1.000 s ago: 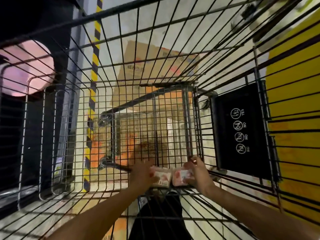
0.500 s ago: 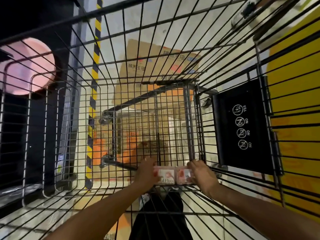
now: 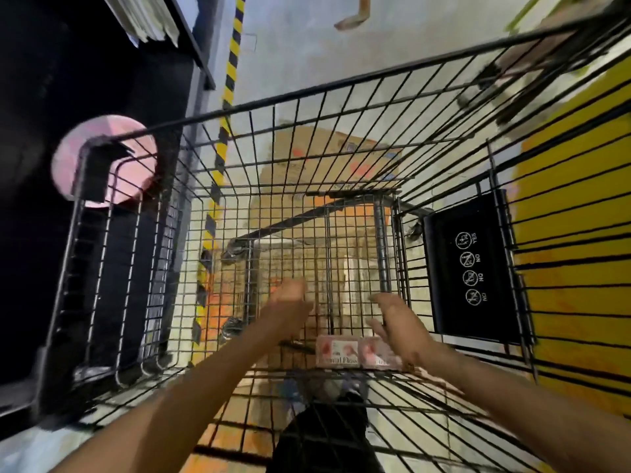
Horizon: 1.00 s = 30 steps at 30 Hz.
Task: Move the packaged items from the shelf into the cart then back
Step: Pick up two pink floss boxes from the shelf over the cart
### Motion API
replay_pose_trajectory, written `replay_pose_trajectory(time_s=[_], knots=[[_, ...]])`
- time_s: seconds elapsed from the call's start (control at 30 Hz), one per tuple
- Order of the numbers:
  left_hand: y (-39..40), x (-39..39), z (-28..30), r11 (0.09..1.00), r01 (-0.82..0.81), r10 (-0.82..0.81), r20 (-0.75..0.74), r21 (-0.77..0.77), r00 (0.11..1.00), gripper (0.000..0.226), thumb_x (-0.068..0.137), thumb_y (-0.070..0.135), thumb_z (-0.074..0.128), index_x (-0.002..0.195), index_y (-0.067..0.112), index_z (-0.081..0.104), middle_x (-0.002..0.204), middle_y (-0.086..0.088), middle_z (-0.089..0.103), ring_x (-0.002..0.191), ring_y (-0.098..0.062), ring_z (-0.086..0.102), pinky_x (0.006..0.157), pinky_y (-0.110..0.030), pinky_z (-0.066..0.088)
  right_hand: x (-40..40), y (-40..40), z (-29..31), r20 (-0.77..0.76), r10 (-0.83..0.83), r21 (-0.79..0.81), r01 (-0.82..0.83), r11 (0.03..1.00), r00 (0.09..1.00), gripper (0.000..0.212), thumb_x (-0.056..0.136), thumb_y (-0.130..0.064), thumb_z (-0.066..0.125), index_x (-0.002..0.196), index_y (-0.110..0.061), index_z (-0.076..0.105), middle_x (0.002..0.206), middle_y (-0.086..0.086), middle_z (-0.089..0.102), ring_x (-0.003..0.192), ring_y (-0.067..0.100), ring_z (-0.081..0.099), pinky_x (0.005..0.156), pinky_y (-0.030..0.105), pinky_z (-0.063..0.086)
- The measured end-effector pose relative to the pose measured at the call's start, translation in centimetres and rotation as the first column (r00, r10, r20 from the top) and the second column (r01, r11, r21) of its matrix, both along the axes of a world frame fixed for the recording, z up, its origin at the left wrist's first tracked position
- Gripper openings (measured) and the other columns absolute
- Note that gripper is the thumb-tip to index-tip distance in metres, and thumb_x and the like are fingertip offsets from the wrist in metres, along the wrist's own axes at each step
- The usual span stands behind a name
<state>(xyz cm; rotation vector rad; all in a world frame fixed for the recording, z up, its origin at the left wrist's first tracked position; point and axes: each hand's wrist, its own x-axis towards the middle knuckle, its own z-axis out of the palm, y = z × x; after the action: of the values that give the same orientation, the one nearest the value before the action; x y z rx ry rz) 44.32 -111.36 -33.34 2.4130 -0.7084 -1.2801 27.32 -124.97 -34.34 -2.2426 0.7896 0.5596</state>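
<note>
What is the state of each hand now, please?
Left hand: open, holding nothing, above the cart floor.
Right hand: open, holding nothing, just above the two packages.

Two pink-white packages (image 3: 358, 351) side by side, flat on wire cart (image 3: 307, 107) floor.

Two pink packs (image 3: 358, 353) lie on the cart (image 3: 307, 107) floor below both empty hands.
</note>
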Motion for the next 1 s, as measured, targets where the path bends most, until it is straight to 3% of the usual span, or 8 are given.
replay_pose_trajectory(time_s=[0.07,0.2,0.3,0.4,0.67,0.73,0.83,1.0], knots=[[0.5,0.9,3.4,0.996,-0.005,0.013,0.090,-0.090,0.996,0.020,0.098,0.017,0.046,0.116,0.013,0.051,0.101,0.004,0.052,0.086,-0.008,0.049,0.080,-0.026,0.050,2.3,0.5,3.2,0.097,-0.010,-0.005,0.010,1.000,0.995,0.039,0.095,-0.023,0.053,0.132,-0.011,0.045,0.133,0.010,0.051,0.121,0.021,0.052,0.104,0.033,0.045],[2.9,1.6,10.5,0.975,0.015,0.042,0.250,-0.221,0.967,0.039,0.100,0.027,0.044,0.135,0.011,0.044,0.134,-0.005,0.050,0.126,-0.020,0.044,0.110,-0.032,0.033,6.2,2.0,9.9,0.272,0.040,-0.029,-0.033,0.999,0.961,0.043,0.098,-0.028,0.048,0.139,-0.015,0.040,0.140,0.006,0.046,0.131,0.018,0.041,0.107,0.023,0.026],[5.1,1.1,15.8,0.938,-0.045,0.176,0.358,-0.344,0.917,0.041,0.100,0.026,0.046,0.136,0.006,0.045,0.136,-0.009,0.050,0.128,-0.021,0.043,0.103,-0.016,0.023,8.2,3.8,15.4,0.414,0.069,-0.038,-0.059,0.998,0.908,0.044,0.099,-0.029,0.046,0.140,-0.013,0.041,0.140,0.005,0.048,0.132,0.017,0.039,0.106,0.022,0.023],[8.2,-0.4,20.8,0.887,-0.160,0.357,0.422,-0.433,0.834,0.043,0.099,0.028,0.045,0.136,0.006,0.046,0.138,-0.008,0.050,0.128,-0.019,0.045,0.109,-0.023,0.029,8.7,6.2,20.4,0.524,0.154,-0.036,-0.158,0.987,0.838,0.043,0.100,-0.031,0.042,0.141,-0.016,0.041,0.145,0.001,0.042,0.137,0.015,0.033,0.108,0.020,0.017],[17.9,-11.4,30.4,0.588,-0.470,0.807,0.432,-0.659,0.404,0.050,0.095,0.046,0.037,0.137,0.020,0.047,0.140,0.008,0.047,0.127,-0.006,0.044,0.108,-0.029,0.035,5.1,14.7,29.6,0.710,0.401,-0.074,-0.505,0.860,0.579,0.045,0.100,-0.043,0.037,0.142,-0.027,0.040,0.144,-0.020,0.028,0.135,-0.006,0.018,0.111,0.010,0.006],[20.1,-14.9,31.6,0.519,-0.528,0.855,0.419,-0.672,0.307,0.050,0.094,0.046,0.038,0.139,0.025,0.045,0.142,0.014,0.043,0.126,-0.010,0.046,0.108,-0.017,0.031,3.3,17.0,31.1,0.755,0.395,-0.037,-0.567,0.823,0.523,0.041,0.099,-0.040,0.041,0.139,-0.030,0.042,0.143,-0.026,0.026,0.134,-0.015,0.016,0.112,0.007,0.005],[23.5,-20.4,32.3,0.443,-0.584,0.886,0.432,-0.680,0.168,0.046,0.097,0.049,0.038,0.140,0.031,0.041,0.142,0.025,0.034,0.130,0.010,0.028,0.100,0.004,0.014,0.3,20.3,32.6,0.776,0.380,0.053,-0.652,0.757,0.504,0.037,0.099,-0.039,0.043,0.136,-0.037,0.042,0.140,-0.035,0.026,0.131,-0.024,0.013,0.111,0.005,0.007],[29.8,-29.2,32.1,0.364,-0.636,0.869,0.494,-0.681,-0.032,0.047,0.093,0.053,0.035,0.138,0.041,0.036,0.141,0.034,0.028,0.135,0.013,0.021,0.114,-0.022,0.023,-4.1,25.8,33.3,0.783,0.475,0.045,-0.799,0.599,0.401,0.046,0.093,-0.042,0.037,0.138,-0.033,0.044,0.145,-0.029,0.030,0.137,-0.014,0.016,0.107,0.001,0.006]])
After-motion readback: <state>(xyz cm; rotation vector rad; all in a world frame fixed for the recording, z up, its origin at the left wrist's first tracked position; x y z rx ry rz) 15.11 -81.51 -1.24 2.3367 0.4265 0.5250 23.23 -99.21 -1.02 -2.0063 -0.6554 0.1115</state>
